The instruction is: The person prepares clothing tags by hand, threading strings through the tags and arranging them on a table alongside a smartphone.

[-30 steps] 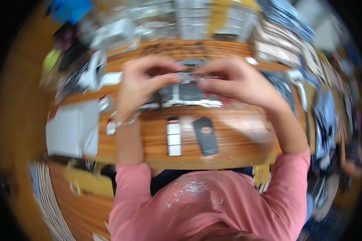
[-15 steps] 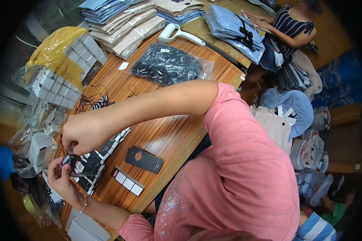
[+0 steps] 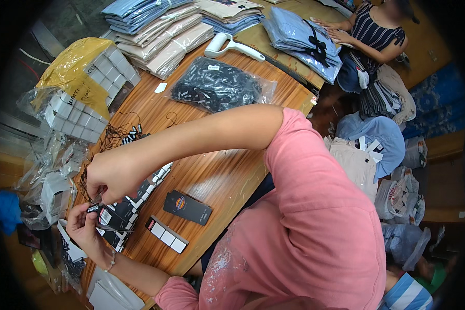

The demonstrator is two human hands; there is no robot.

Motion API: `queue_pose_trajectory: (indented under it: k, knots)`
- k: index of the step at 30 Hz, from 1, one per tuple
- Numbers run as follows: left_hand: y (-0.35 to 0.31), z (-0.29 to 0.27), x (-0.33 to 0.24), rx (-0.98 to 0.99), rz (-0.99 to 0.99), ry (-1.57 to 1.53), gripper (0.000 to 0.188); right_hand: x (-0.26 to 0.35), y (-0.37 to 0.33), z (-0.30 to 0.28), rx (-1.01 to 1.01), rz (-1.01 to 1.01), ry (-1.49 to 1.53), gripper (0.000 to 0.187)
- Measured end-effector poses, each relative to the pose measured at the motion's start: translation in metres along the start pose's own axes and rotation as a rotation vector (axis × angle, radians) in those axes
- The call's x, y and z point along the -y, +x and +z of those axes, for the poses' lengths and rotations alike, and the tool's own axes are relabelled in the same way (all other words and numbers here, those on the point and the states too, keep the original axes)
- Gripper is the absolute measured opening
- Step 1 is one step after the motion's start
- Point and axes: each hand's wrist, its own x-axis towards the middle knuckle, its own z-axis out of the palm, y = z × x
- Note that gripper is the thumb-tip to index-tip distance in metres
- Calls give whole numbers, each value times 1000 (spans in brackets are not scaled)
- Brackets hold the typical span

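Observation:
My left hand (image 3: 85,230), a beaded bracelet at its wrist, pinches a small black seal tag (image 3: 93,208) with white lettering between thumb and fingers. A dark flat hang tag (image 3: 107,227) juts out beside the left thumb. Just above, my right hand (image 3: 111,175) is closed in a pinch at the seal tag's upper end. What lies between its fingertips is hidden. Under and beside the hands runs a row of black hang tags with white stickers (image 3: 123,214). Black cords with small seal tags (image 3: 132,135) lie tangled beyond my right wrist.
A black hang tag (image 3: 187,208) and a sticker-edged tag stack (image 3: 166,234) lie nearer me. Behind are a clear bag of black string tags (image 3: 217,85), a lint roller (image 3: 235,47), bagged garments (image 3: 160,44) and white boxes (image 3: 80,116). A co-worker (image 3: 374,33) handles garments at the far right.
Both hands, still close together, sit slightly farther right and lower in the picture; the whole view has shifted a little. The small seal tag has turned more level in my left fingers.

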Motion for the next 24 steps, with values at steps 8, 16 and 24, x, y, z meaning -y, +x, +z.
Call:
queue_pose_trajectory:
  k: [8, 16, 24]
  knots:
    - [-2, -5, 4, 42, -33, -31, 25, 3, -4, -5, 58, -5, -13, 22]
    - [-2, 2, 3, -39, -32, -3, 23, -10, 1, -3, -48, -171, -142, 20]
    - [5, 15, -25, 124, -129, 13, 12, 12, 3, -6, -28, 297, -9, 22]
